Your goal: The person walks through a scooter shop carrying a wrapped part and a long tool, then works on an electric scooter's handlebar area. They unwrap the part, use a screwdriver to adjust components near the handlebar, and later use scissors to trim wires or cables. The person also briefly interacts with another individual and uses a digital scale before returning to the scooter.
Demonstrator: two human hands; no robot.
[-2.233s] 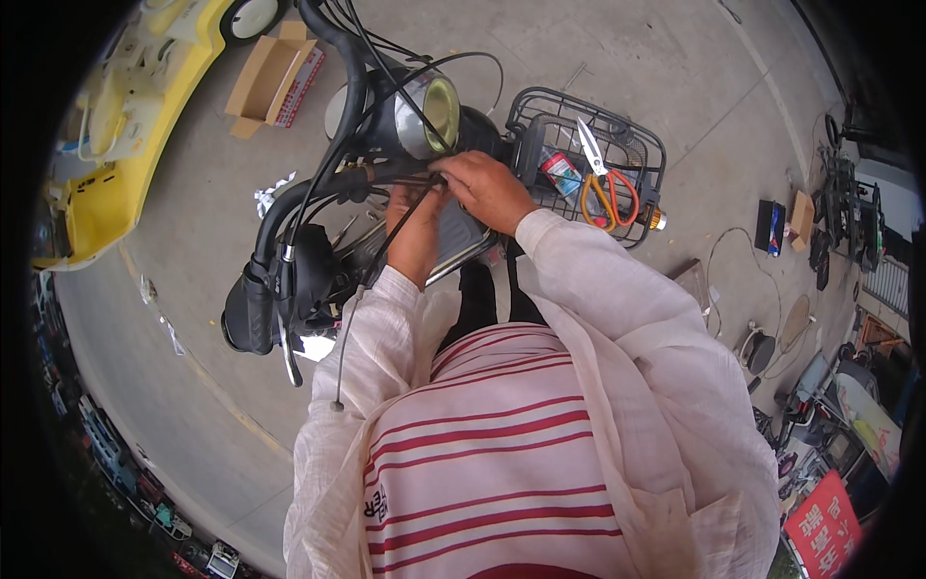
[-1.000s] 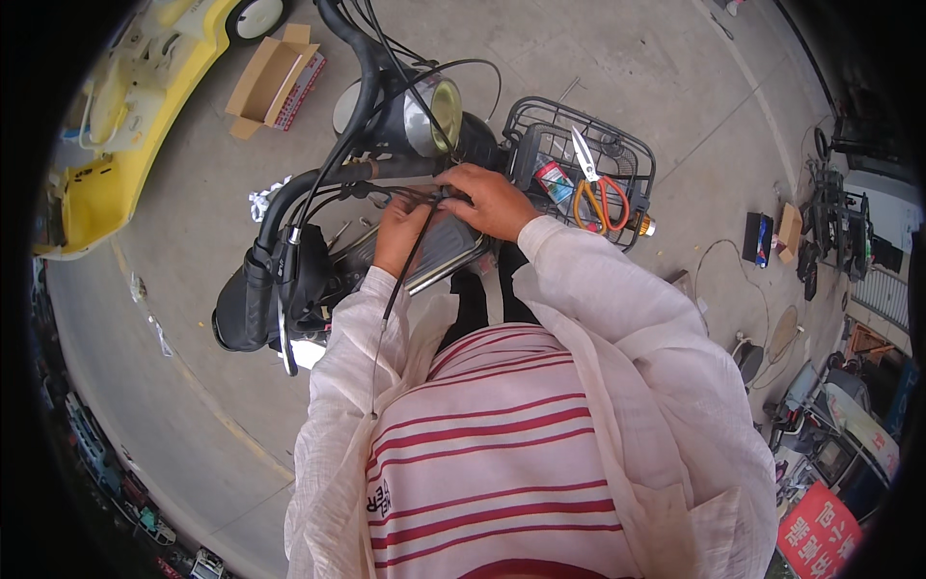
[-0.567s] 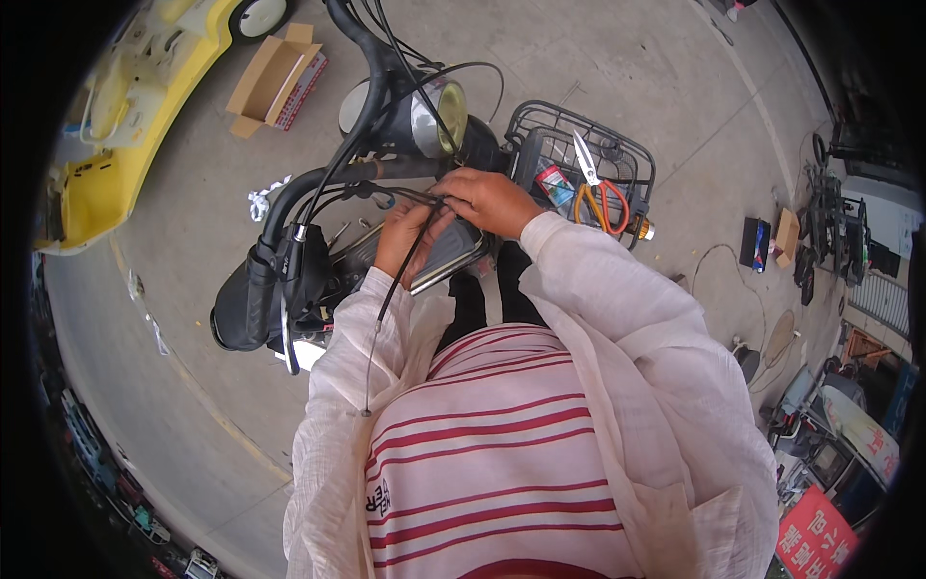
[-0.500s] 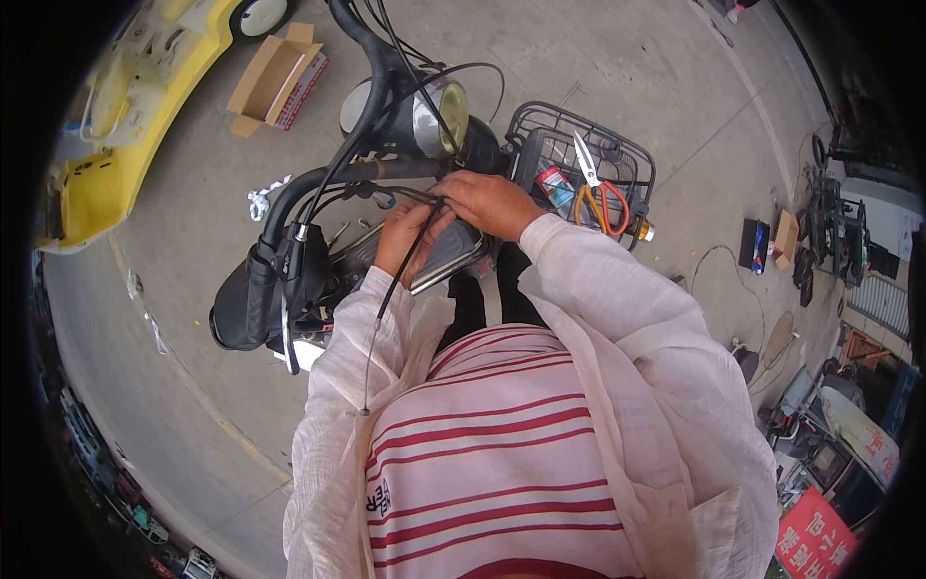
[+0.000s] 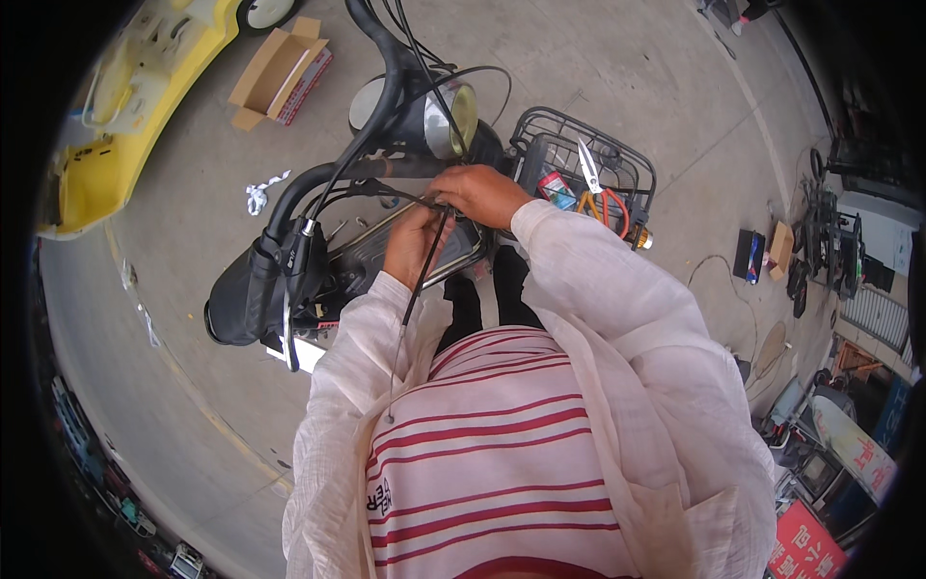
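Observation:
My left hand (image 5: 415, 241) has its fingers pinched round a black brake cable (image 5: 421, 286), whose bare inner wire hangs down in front of my shirt and ends in a small metal nipple. Close beside it, my right hand (image 5: 480, 197) also pinches the cable; its fingertips are partly hidden. Both hands are just on my side of the bike's black handlebar (image 5: 313, 183), over the dark footboard (image 5: 371, 259). On the left are the black grip (image 5: 258, 294) and a silver brake lever (image 5: 290, 336). A round headlight (image 5: 451, 121) faces right.
Right of the headlight, a black wire basket (image 5: 546, 112) holds scissors (image 5: 590, 172) with orange-red handles and a red-capped container (image 5: 557, 189). An open cardboard box (image 5: 267, 69) lies on the concrete near a yellow vehicle body (image 5: 145, 159). White scraps (image 5: 258, 198) lie left of the handlebar.
Both hands stay on the cable, with small finger shifts. The cable's free end has swung slightly right and hangs a little lower. The bike appears slightly shifted right in view.

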